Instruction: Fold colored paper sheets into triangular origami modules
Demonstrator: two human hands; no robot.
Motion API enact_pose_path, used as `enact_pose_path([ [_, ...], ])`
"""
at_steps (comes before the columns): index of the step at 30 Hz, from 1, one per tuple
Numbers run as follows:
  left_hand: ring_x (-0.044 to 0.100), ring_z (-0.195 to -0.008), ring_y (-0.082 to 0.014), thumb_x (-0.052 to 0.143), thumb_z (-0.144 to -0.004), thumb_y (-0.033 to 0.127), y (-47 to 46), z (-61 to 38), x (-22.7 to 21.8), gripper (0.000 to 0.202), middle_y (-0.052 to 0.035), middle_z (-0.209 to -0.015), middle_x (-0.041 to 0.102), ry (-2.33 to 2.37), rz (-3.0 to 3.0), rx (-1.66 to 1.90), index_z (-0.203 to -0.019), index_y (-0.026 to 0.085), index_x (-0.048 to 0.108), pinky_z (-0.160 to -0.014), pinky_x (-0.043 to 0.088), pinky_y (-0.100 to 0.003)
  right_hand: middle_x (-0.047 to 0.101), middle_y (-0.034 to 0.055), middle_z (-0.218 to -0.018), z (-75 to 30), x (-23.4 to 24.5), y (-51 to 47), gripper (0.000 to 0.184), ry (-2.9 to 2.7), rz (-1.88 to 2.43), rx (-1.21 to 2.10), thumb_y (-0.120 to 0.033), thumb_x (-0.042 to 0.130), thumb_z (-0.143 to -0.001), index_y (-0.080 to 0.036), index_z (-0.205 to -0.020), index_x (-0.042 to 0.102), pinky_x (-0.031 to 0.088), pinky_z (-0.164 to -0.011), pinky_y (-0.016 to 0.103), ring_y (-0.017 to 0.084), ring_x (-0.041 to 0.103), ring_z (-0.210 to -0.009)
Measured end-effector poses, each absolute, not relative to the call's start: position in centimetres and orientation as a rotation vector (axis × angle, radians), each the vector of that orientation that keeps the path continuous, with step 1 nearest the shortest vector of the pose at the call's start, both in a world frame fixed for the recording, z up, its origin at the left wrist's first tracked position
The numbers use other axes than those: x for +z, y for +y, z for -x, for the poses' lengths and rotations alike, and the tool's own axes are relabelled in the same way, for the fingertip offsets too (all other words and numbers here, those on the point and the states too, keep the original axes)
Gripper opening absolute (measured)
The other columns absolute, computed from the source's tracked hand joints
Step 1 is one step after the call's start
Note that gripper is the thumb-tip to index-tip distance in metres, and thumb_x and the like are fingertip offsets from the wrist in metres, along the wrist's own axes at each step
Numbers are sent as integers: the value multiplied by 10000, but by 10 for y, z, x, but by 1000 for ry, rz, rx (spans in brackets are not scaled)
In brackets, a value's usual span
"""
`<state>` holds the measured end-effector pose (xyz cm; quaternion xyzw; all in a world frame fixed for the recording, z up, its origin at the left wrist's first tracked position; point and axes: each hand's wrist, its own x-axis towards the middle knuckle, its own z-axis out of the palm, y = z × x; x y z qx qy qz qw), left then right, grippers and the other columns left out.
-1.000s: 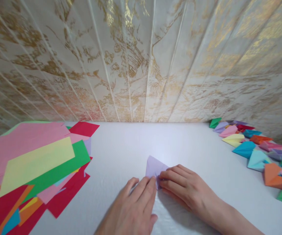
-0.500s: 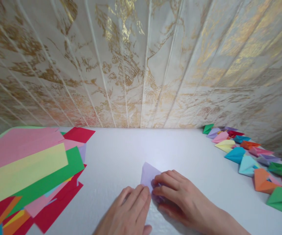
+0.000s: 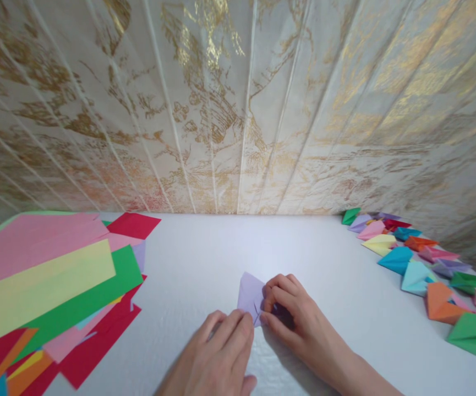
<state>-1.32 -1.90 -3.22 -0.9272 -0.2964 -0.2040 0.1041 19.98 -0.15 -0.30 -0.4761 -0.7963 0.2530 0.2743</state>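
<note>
A small folded lilac paper [image 3: 249, 292] lies on the white table [image 3: 204, 258] in front of me. My left hand [image 3: 221, 352] presses flat on its near edge, fingers together and stretched out. My right hand [image 3: 293, 316] is curled, its fingertips pinching the paper's right side. Part of the paper is hidden under both hands.
A loose pile of coloured paper sheets [image 3: 52, 286] covers the table's left side. Several folded paper shapes [image 3: 423, 258] in many colours lie in a row along the right. A gold-patterned curtain [image 3: 238, 104] hangs behind the table.
My right hand's fingers have curled up from flat into a pinch on the lilac paper. The left hand has stayed pressed on it.
</note>
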Motion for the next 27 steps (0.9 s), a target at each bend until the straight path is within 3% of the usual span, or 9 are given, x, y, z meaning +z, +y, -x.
enact_pose_path([
  [13, 611, -1085, -248, 568, -945, 390, -13, 11, -26, 370, -81, -1229, 699, -871, 2868, -539, -1229, 154, 595, -952, 388, -395, 559, 15, -871, -200, -7, 3, 202, -2092, 1341, 759, -12, 639, -838, -188, -772, 567, 385, -794, 365, 210, 479, -864],
  [21, 617, -1070, -243, 623, -925, 409, -14, 11, -18, 382, -69, -1244, 693, -967, 2943, -463, -1233, 184, 614, -964, 418, -402, 582, 26, -951, -206, -1, 3, 249, -2083, 1325, 864, 15, 531, -844, -210, -945, 566, 402, -829, 365, 216, 491, -915],
  [27, 485, -1331, -272, 470, -982, 488, -6, 18, -41, 449, -110, -1468, 541, -803, 2906, -547, -1283, 179, 593, -1044, 391, -421, 599, 15, -1003, -218, 9, 6, 464, -2092, 1270, 1009, 85, 444, -732, -236, -1034, 590, 391, -933, 373, 206, 513, -1005],
])
